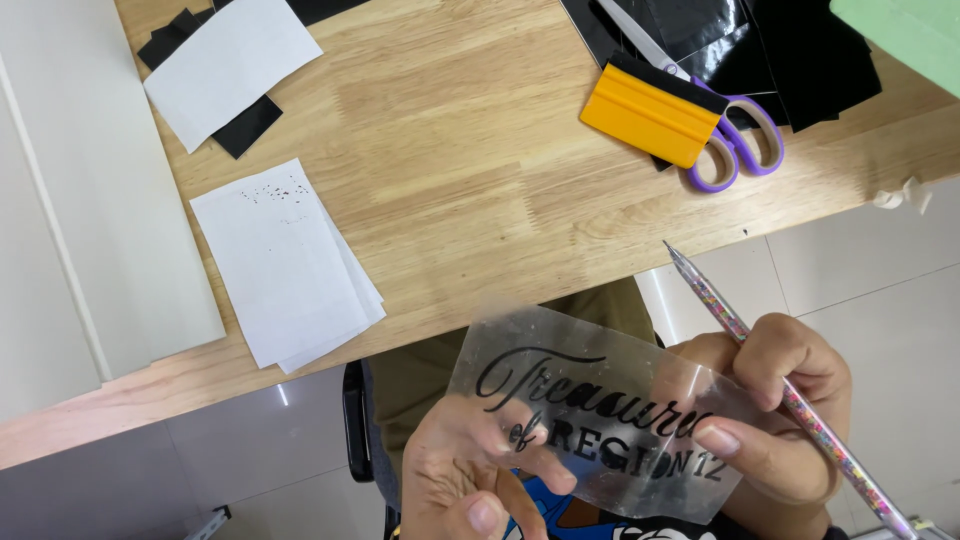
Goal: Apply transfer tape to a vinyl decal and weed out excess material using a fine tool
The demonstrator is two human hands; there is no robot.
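Clear lettered film [600, 420] pinched by left hand [470, 470], right hand [770, 400] gripping film and beaded pen [790, 400]

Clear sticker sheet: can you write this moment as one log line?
left hand: holds clear sheet | right hand: holds sheet, pen tool | wooden table: orange scraper

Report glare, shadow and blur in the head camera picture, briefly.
Head view: even, soft light on the wooden table, with only faint shadows under the white paper sheets. Pale glare mottles the clear film held between the left hand and right hand, and streaks the black sheets. The weeding pen and orange squeegee look sharp; straight edges bow slightly towards the corners.
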